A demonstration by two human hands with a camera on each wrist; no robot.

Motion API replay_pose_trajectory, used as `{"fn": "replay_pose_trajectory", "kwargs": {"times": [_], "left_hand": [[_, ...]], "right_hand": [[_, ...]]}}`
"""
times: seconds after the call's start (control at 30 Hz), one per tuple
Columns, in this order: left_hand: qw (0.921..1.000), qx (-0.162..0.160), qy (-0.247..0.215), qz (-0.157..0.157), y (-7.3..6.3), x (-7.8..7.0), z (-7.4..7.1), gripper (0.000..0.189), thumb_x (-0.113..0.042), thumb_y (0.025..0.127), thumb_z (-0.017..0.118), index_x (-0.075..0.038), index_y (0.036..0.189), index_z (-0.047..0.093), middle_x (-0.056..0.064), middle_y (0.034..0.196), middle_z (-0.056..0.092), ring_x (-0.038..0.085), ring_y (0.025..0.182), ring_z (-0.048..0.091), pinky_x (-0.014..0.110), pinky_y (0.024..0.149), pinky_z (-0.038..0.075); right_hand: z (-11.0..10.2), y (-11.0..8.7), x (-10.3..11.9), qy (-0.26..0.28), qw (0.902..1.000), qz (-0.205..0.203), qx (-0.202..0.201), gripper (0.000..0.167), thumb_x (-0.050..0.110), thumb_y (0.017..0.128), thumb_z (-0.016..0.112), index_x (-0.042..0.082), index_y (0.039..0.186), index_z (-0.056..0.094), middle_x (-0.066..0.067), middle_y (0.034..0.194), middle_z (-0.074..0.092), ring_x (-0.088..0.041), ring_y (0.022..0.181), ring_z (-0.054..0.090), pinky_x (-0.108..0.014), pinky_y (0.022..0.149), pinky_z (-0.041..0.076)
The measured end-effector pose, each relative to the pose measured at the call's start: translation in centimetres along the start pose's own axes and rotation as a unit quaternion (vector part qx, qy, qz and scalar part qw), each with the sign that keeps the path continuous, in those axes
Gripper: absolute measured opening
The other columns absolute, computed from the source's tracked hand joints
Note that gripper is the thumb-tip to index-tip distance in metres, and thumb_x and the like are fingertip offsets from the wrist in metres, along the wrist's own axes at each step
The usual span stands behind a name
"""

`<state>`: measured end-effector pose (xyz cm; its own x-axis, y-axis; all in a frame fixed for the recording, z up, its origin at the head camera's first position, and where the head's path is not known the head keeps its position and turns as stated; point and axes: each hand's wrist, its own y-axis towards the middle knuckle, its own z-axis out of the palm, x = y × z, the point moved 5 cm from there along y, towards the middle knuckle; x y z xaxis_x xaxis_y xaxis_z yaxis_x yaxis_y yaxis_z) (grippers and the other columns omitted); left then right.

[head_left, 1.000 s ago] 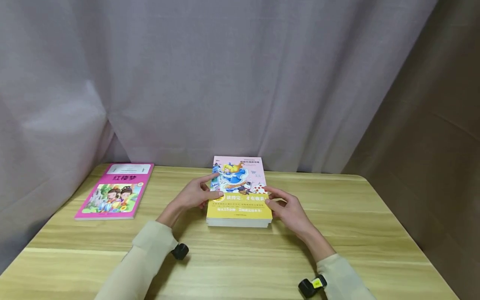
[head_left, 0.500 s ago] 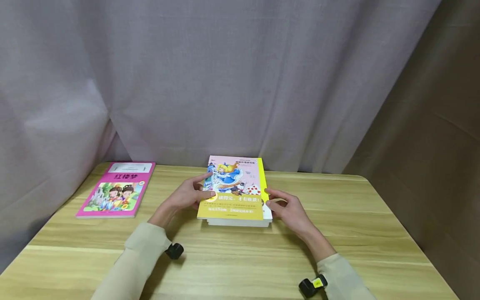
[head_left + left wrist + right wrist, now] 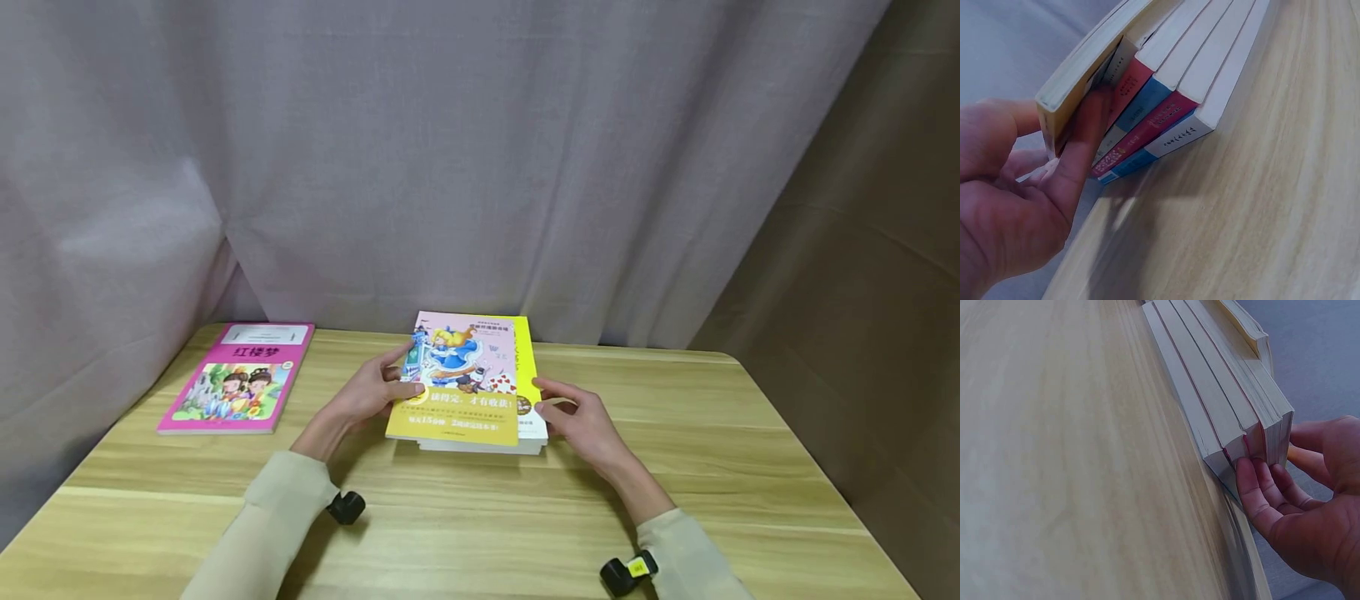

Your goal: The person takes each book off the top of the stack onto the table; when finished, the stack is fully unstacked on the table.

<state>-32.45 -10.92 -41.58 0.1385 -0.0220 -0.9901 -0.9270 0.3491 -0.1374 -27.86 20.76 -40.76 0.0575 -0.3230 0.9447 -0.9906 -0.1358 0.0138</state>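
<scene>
In the head view a pink-and-yellow picture-cover book (image 3: pixel 457 408) lies shifted left over a stack of books. My left hand (image 3: pixel 366 392) holds its left edge, thumb on the cover. The left wrist view shows this book (image 3: pixel 1054 103) raised at that edge, a finger between it and the stack (image 3: pixel 1166 119). A yellow-covered book (image 3: pixel 527 358) is bared beneath it on the right. My right hand (image 3: pixel 588 421) rests against the stack's right side. In the right wrist view its fingers (image 3: pixel 1263 509) touch the page edges, slightly bent.
A magenta-bordered book (image 3: pixel 243 358) lies apart at the table's left. The wooden table (image 3: pixel 465 533) has its far edge against a grey curtain (image 3: pixel 480 167). Each wrist wears a small black camera (image 3: pixel 347 507).
The pink-and-yellow book has slid left with my left hand and tilted slightly, uncovering the yellow-covered book below. My right hand has stayed at the stack's right side.
</scene>
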Motion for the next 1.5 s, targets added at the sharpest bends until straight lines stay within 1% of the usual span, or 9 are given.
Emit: {"fn": "replay_pose_trajectory", "kwargs": {"times": [0.33,0.63,0.9,1.13,1.23,1.27,1.4,1.47,1.5], "left_hand": [[0.9996,0.008,-0.025,0.006,-0.2,0.1,-0.1,0.089,0.005,0.102,0.061,-0.012,0.171,0.008,0.035,0.149,0.054,0.015,0.092,0.075,0.031,0.079,0.066],[0.9993,0.01,-0.036,-0.002,-1.1,0.3,-0.8,0.089,0.005,0.101,0.062,-0.014,0.172,0.011,0.031,0.139,0.064,0.017,0.091,0.077,0.032,0.079,0.066],[0.9973,-0.002,-0.073,0.013,-2.1,0.1,-1.8,0.089,0.006,0.101,0.061,-0.021,0.172,0.013,0.033,0.151,0.053,0.019,0.095,0.077,0.035,0.084,0.066],[0.9959,-0.012,-0.08,0.039,-3.6,-1.1,-3.5,0.09,0.006,0.102,0.058,-0.024,0.172,0.011,0.034,0.153,0.049,0.018,0.094,0.078,0.036,0.083,0.066],[0.9952,-0.019,-0.079,0.054,-4.3,-2.1,-4.7,0.09,0.006,0.102,0.058,-0.024,0.172,0.009,0.031,0.153,0.051,0.015,0.095,0.077,0.031,0.082,0.065],[0.9951,-0.025,-0.075,0.06,-4.6,-2.4,-5.2,0.09,0.006,0.102,0.058,-0.024,0.172,0.01,0.029,0.147,0.058,0.011,0.093,0.076,0.026,0.08,0.064],[0.9938,-0.036,-0.077,0.071,-5.8,-3.6,-7.2,0.091,0.004,0.103,0.061,-0.024,0.172,0.01,0.013,0.13,0.074,0.008,0.097,0.075,0.023,0.082,0.063],[0.9943,-0.046,-0.071,0.065,-6.4,-3.9,-8.3,0.091,0.003,0.103,0.063,-0.025,0.172,0.01,-0.004,0.115,0.078,0.006,0.09,0.074,0.019,0.074,0.061],[0.9945,-0.047,-0.072,0.061,-6.7,-4.0,-8.8,0.092,0.002,0.103,0.063,-0.026,0.172,0.01,-0.004,0.113,0.078,0.008,0.091,0.075,0.021,0.075,0.062]], "right_hand": [[-0.1,-0.1,0.2,-0.011,0.9999,0.003,-0.003,0.049,0.008,0.102,0.065,0.003,0.15,0.058,-0.022,0.135,0.056,-0.019,0.099,0.063,-0.025,0.077,0.062],[0.1,0.0,0.0,-0.011,0.9999,0.004,-0.003,0.048,0.008,0.102,0.065,0.003,0.15,0.059,-0.022,0.135,0.056,-0.019,0.099,0.063,-0.025,0.076,0.062],[0.0,0.0,0.0,-0.018,0.9998,0.003,-0.006,0.048,0.009,0.102,0.066,0.004,0.149,0.059,-0.023,0.136,0.057,-0.018,0.098,0.064,-0.026,0.077,0.062],[0.0,0.1,-0.1,-0.016,0.9998,0.006,-0.004,0.048,0.01,0.102,0.067,0.004,0.149,0.059,-0.023,0.136,0.057,-0.019,0.099,0.063,-0.025,0.076,0.061],[0.0,0.2,0.0,-0.015,0.9999,0.006,-0.005,0.048,0.01,0.102,0.067,0.004,0.149,0.059,-0.023,0.136,0.057,-0.019,0.1,0.063,-0.025,0.077,0.061],[0.0,0.3,0.0,-0.015,0.9999,0.006,-0.005,0.048,0.01,0.102,0.067,0.004,0.149,0.059,-0.023,0.136,0.057,-0.019,0.1,0.063,-0.025,0.077,0.061],[0.1,0.2,-0.1,-0.016,0.9998,0.008,-0.002,0.048,0.011,0.102,0.067,0.005,0.15,0.059,-0.022,0.136,0.056,-0.02,0.1,0.063,-0.025,0.077,0.061],[0.0,0.2,-0.2,-0.015,0.9999,0.008,0.001,0.048,0.01,0.103,0.067,0.005,0.15,0.059,-0.022,0.136,0.056,-0.02,0.1,0.064,-0.025,0.077,0.061],[0.0,0.1,-0.3,-0.015,0.9998,0.009,0.002,0.048,0.01,0.103,0.066,0.005,0.15,0.058,-0.022,0.136,0.056,-0.02,0.1,0.064,-0.024,0.076,0.061]]}}
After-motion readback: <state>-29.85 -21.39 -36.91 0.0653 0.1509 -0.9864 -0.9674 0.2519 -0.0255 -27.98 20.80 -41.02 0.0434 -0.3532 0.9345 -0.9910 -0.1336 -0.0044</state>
